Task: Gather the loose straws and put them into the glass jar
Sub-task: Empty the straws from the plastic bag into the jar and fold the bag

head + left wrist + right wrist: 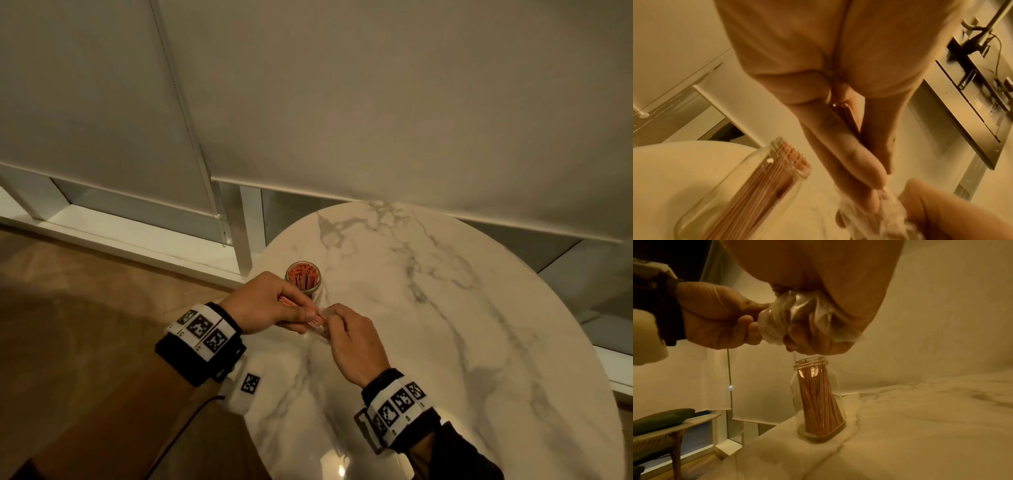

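Left hand (263,303) curled round a small bundle of pink straws (301,311), thumb and fingers closed along its length; bundle roughly level above the counter (445,308). In the left wrist view, straw ends (841,108) visible deep between the fingers (859,154). Right hand (356,342) close against the left, fingertips pinching a crumpled clear plastic wrapper (795,318) at the bundle's end. Wrapper bunched between the two hands, touching both.

Glass jar (818,395) upright on the white marble counter, near its left edge, just beyond the hands and apart from them. Mouth open, packed with more pink straws (819,402) standing on end and leaning slightly. Hands held above the jar's rim level in the right wrist view.

Marker bands (202,332) on both wrists. Lowered roller blinds (376,102) behind the counter, wooden floor (85,291) to the left.
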The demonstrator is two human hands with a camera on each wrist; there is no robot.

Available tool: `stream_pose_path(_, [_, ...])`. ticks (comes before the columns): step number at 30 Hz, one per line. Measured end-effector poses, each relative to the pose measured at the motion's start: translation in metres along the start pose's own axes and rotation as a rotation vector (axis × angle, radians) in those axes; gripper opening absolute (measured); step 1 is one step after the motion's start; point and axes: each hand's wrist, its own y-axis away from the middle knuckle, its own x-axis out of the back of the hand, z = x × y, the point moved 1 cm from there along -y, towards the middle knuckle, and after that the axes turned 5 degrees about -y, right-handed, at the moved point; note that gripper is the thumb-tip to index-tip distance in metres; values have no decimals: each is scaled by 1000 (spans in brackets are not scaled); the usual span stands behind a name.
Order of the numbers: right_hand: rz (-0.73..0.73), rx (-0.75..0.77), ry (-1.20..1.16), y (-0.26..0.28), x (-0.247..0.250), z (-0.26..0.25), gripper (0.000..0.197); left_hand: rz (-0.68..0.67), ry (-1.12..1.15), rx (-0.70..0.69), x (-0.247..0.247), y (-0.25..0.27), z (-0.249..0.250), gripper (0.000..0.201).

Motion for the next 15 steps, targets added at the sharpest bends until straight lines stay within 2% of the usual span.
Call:
stream_pose_path(3, [69, -7, -2, -13, 1, -1, 52, 13, -26, 19, 25, -5, 10, 20])
stream_pose_path(8, [177, -75, -75, -25, 13, 6, 33, 85, -20, 19, 61, -11, 24, 19])
stream_pose_path(11, [241, -131, -103, -29, 20, 17, 31, 134, -46, 15, 84, -19, 30, 19])
stream_pose_path(15, [257, -173, -126, -26, 22, 24, 34, 97, -306, -20, 98, -36, 33, 16])
